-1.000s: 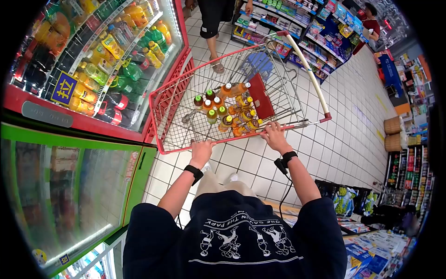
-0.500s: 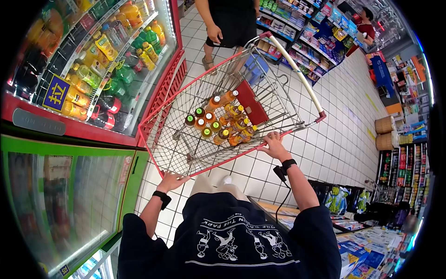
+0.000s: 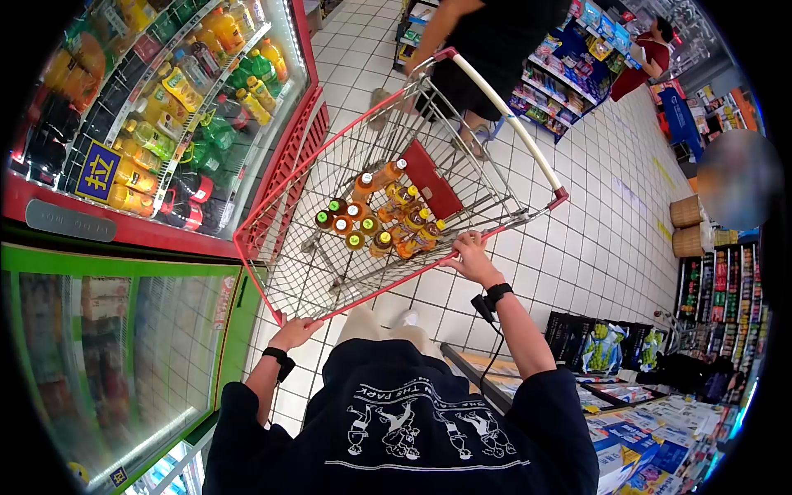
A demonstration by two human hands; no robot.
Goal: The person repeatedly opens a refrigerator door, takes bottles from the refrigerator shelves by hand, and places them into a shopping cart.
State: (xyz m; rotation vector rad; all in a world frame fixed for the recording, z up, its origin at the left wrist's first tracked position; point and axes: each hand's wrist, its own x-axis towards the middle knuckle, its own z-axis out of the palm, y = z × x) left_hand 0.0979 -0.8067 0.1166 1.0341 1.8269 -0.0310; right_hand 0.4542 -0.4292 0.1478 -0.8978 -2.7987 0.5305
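In the head view, find the shopping cart (image 3: 384, 287) at upper centre, loaded mid-basket with bottles (image 3: 369, 225), some upright, others apparently tilted or lying. Gripped on its lower right rim by the right hand (image 3: 473, 254), fingers curled over; met at its lower left corner by the left hand (image 3: 294, 333), too foreshortened to tell a firm grip from a light rest.

Could scrape the red cooler (image 3: 177, 232) at left through a swing of the nearby front corner. Could bump the bystander (image 3: 466, 87) at top centre if pushed upward in the frame. Could topple upright bottles in a sharp turn, given the bare mesh around them.

Cannot see the bystander's head, cut off by the top edge. Cannot tell touch from gap between cart and cooler. Cannot identify the blurred round patch (image 3: 737, 178) at right or read the bottle labels.
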